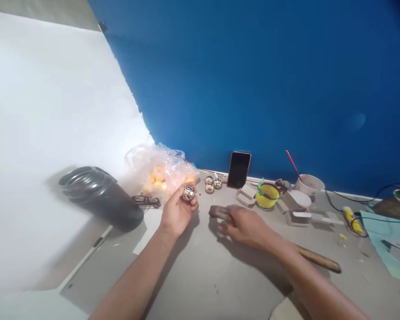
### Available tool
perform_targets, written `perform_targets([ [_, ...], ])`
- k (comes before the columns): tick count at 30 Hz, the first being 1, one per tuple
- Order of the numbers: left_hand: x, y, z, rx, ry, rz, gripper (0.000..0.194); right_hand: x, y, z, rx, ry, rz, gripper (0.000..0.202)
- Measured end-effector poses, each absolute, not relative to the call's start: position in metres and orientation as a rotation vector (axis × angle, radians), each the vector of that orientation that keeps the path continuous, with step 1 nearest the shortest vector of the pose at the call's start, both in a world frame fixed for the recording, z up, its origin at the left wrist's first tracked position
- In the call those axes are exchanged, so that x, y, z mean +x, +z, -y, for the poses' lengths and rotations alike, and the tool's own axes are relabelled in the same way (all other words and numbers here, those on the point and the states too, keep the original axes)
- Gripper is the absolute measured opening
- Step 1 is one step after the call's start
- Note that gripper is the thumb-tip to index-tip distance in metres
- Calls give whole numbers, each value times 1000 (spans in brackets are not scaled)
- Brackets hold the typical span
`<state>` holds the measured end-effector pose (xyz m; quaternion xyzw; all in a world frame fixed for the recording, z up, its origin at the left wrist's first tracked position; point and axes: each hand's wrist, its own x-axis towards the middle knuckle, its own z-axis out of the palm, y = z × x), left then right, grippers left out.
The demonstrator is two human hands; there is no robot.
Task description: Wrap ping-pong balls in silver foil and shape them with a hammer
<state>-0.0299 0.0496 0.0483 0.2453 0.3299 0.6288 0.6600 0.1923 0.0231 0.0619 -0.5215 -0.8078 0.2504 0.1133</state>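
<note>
My left hand (178, 211) holds a shiny metallic ball (188, 193) between the thumb and fingers. Just to its right, my right hand (235, 222) hovers over the grey table with its fingers pointing left. Those fingertips look dark and are smeared by motion, so I cannot make out whether anything is in them. Several similar shiny balls (210, 188) stand grouped behind the hands. A wooden handle (320, 258) sticks out from beneath my right forearm, and its other end is hidden.
A dark bottle (103, 198), glasses (146, 201) and a plastic bag (163, 169) with orange things are left. Behind are a phone (239, 170), a yellow cup (267, 196), open boxes (298, 218) and a white bowl (311, 183). A glue stick (352, 220) and cables lie right.
</note>
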Motion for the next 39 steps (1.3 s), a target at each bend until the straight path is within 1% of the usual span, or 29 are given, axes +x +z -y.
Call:
perform_targets([
  [2,-30,50,-48,485,1388,-735,14,203,73,-24,-1410,731,2306,25],
  [4,-26,50,-46,454,1337,-750,12,213,86,-21,-1307,651,2216,30],
  [7,-13,48,-42,474,1246,-807,24,221,102,-10,-1229,478,2100,29],
  [10,5,45,-38,537,1210,-853,38,220,110,0,-1122,407,2094,32],
  [13,21,43,-35,628,1225,-890,42,214,109,3,-1199,364,2139,35],
  [16,28,41,-34,699,1240,-908,47,213,108,1,-1399,378,2208,29],
  [19,29,38,-33,717,1216,-882,51,215,109,-1,-1405,393,2185,31],
  [21,28,36,-33,712,1189,-844,52,215,109,-1,-1363,413,2158,33],
  [26,25,31,-32,727,1189,-848,52,217,107,-2,-1363,504,2162,29],
  [31,26,26,-32,775,1202,-891,53,218,109,-1,-1261,446,2128,31],
  [35,27,26,-33,761,1230,-938,51,214,110,1,-1415,433,2269,28],
  [39,23,31,-33,613,1162,-781,49,214,112,2,-1291,374,2154,35],
])
